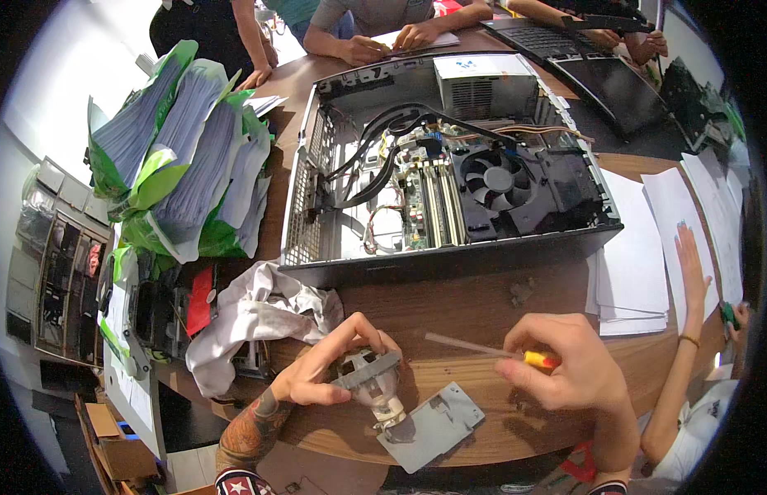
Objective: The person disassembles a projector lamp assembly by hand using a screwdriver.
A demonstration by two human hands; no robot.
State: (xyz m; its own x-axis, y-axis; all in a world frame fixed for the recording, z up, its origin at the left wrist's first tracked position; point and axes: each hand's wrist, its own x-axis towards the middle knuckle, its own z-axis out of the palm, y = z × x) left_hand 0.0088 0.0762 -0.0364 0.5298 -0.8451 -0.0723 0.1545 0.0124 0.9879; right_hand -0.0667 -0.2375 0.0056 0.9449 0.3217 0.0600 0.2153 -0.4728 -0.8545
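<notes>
My left hand [334, 367] grips a projector lamp [375, 396] by its grey frame, its glass reflector and pale base pointing down toward me. Closed around the yellow and red handle of a screwdriver [474, 346] is my right hand [569, 363]. The screwdriver's shaft points left toward the lamp and stays apart from it. A grey metal plate [437, 433] with a cutout lies on the wooden table, just below and right of the lamp. Beyond both hands stands an opened desktop computer case [449, 260], showing a black fan [495, 180], memory sticks and cables.
Crumpled white cloth [264, 318] lies left of my left hand. Behind it rises a tall stack of papers in green-white bags [181, 157]. White sheets [631, 272] lie at right, where another person's hand [693, 268] rests. People sit across the table near a black keyboard [532, 41].
</notes>
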